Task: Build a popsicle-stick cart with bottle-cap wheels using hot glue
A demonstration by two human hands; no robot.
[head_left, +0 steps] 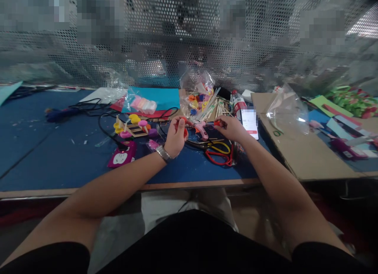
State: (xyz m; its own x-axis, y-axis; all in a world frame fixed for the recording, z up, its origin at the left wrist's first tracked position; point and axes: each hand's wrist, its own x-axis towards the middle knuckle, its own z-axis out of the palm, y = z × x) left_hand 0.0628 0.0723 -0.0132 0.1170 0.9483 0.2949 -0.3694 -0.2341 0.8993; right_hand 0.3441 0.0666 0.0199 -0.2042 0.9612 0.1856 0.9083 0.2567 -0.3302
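Note:
My left hand [175, 138], with a metal watch [163, 153] on its wrist, is closed around a small rounded red piece [186, 133] of a kind I cannot make out. My right hand [228, 127] pinches another small red piece [217, 123] between thumb and fingertips. Between the hands, a pink glue gun [202, 130] lies on the table. Left of my left hand stands a little construction of wooden sticks [136, 131] with yellow, pink, orange and purple rounded pieces on it. Scissors with red handles [219, 162] lie below my right hand.
Behind the hands sit a plastic bag of colourful pieces [195, 102], wooden sticks [221, 108], a bottle [238, 102] and a lit phone [249, 124]. A purple box with a cord [122, 154] lies left, cardboard [313, 152] right. Perforated metal [165, 49] rises behind the blue table [73, 163].

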